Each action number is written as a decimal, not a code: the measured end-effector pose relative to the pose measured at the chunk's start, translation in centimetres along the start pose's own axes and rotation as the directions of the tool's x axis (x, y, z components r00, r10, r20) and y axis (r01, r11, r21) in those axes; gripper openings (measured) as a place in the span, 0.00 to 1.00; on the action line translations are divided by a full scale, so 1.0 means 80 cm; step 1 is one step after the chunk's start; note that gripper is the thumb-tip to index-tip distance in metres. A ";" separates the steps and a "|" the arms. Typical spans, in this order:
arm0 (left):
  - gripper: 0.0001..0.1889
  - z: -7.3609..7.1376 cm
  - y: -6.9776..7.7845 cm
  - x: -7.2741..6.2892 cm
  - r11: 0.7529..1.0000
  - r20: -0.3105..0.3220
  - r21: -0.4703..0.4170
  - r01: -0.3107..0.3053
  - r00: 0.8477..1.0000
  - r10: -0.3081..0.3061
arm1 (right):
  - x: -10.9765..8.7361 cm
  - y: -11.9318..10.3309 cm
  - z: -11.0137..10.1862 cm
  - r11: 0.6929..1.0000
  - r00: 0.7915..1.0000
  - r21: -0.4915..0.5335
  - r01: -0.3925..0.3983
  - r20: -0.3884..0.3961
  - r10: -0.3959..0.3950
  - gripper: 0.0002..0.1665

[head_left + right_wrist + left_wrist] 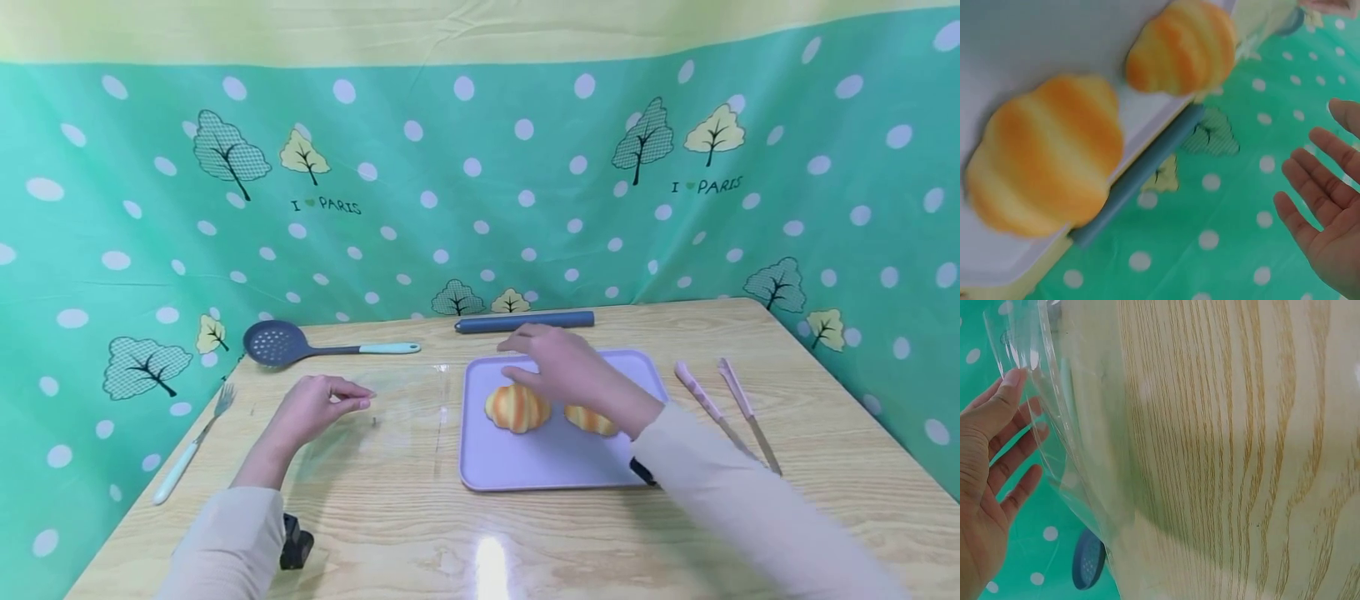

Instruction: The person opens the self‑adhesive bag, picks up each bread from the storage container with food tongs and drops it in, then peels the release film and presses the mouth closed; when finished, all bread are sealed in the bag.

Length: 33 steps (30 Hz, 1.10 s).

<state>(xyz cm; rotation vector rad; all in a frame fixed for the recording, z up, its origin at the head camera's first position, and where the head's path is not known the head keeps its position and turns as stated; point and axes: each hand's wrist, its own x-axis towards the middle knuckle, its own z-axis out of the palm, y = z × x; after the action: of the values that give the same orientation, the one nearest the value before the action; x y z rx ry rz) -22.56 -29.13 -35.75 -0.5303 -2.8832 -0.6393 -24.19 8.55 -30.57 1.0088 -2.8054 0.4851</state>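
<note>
Between thumb and index finger, my left hand (318, 408) pinches the edge of a clear plastic bag (1054, 431) at the left of the table. The bag spreads toward the tray, and its see-through outline is faint in the head view. My right hand (566, 362) hovers over the lilac tray (517, 472), fingers loosely extended and holding nothing. Two croissants (517, 408) with orange stripes lie on this tray; the right-hand croissant (591, 419) is partly covered by my right hand and forearm. In the right wrist view a croissant (1047, 156) appears large, apart from the fingers.
Behind the tray lies a dark blue rod (525, 322). A slotted skimmer (275, 343) rests at the back left, a fork (187, 458) along the left edge. Right of the tray are two knives (750, 408) with pale pink handles. A green dotted cloth (480, 208) hangs behind the table.
</note>
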 end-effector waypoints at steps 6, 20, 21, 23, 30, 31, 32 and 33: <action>0.06 0.001 -0.001 0.000 1.000 0.002 0.003 0.009 1.000 -0.009 | -0.030 0.034 -0.017 0.997 0.996 0.035 -0.071 -0.047 0.073 0.25; 0.06 -0.001 0.000 0.001 1.000 0.012 -0.006 0.001 1.000 -0.001 | -0.121 0.106 -0.041 0.962 0.954 0.091 -0.258 -0.134 0.269 0.31; 0.06 0.000 0.000 0.001 1.000 0.013 -0.005 0.000 1.000 0.000 | -0.126 0.110 -0.041 0.956 0.948 0.098 -0.276 -0.138 0.288 0.31; 0.06 0.000 0.000 0.001 1.000 0.015 -0.006 0.000 1.000 0.000 | -0.136 0.119 -0.042 0.943 0.935 0.106 -0.314 -0.140 0.327 0.32; 0.07 0.001 0.001 0.003 1.000 0.026 -0.014 0.012 1.000 -0.012 | -0.167 0.146 -0.039 0.901 0.891 0.114 -0.418 -0.139 0.431 0.37; 0.07 0.001 0.001 0.003 1.000 0.028 -0.012 0.011 1.000 -0.011 | -0.171 0.150 -0.038 0.896 0.886 0.113 -0.430 -0.140 0.443 0.37; 0.07 0.001 0.001 0.003 1.000 0.028 -0.012 0.010 1.000 -0.010 | -0.174 0.153 -0.037 0.889 0.878 0.110 -0.445 -0.139 0.457 0.38; 0.07 0.001 0.001 0.002 1.000 0.028 -0.009 0.010 1.000 -0.010 | -0.178 0.156 -0.037 0.881 0.871 0.105 -0.460 -0.136 0.471 0.40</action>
<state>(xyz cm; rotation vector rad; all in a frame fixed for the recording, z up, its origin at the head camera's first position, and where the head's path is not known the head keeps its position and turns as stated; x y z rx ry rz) -22.71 -28.97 -35.73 -0.5304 -2.9123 -0.6526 -21.15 27.09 -34.13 0.2638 -2.8870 0.6818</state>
